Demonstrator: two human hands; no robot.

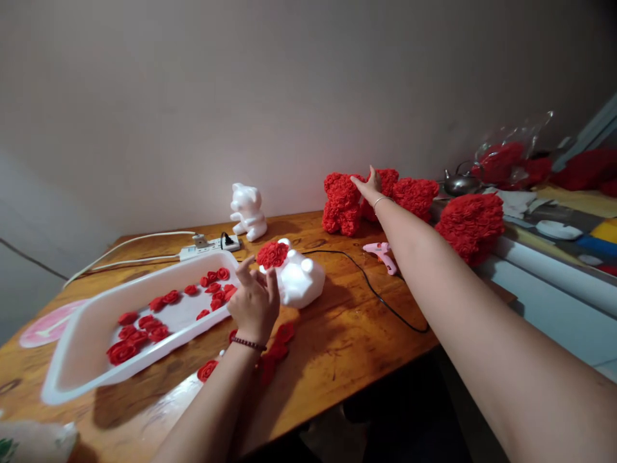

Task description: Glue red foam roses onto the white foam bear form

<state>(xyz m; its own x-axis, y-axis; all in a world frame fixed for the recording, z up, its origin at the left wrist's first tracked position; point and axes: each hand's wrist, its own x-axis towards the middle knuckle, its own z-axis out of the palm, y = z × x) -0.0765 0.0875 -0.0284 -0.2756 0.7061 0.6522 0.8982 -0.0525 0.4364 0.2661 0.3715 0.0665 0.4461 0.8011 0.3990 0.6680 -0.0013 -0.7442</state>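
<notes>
The left hand point(253, 307) has its fingers point(245, 273) spread and empty, just beside a foam bear point(299, 281) on the worktop point(337, 334); the right hand point(370, 188), fingers open, touches a red rose bear point(341, 204) — flat against it.

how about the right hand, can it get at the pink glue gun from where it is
Probably yes: the pink glue gun lies on the wooden table just below the right hand and its forearm, and nothing appears to stand between them.

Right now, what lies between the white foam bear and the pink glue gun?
In the head view, a black cable runs across the wooden table between the white foam bear and the pink glue gun.
</notes>
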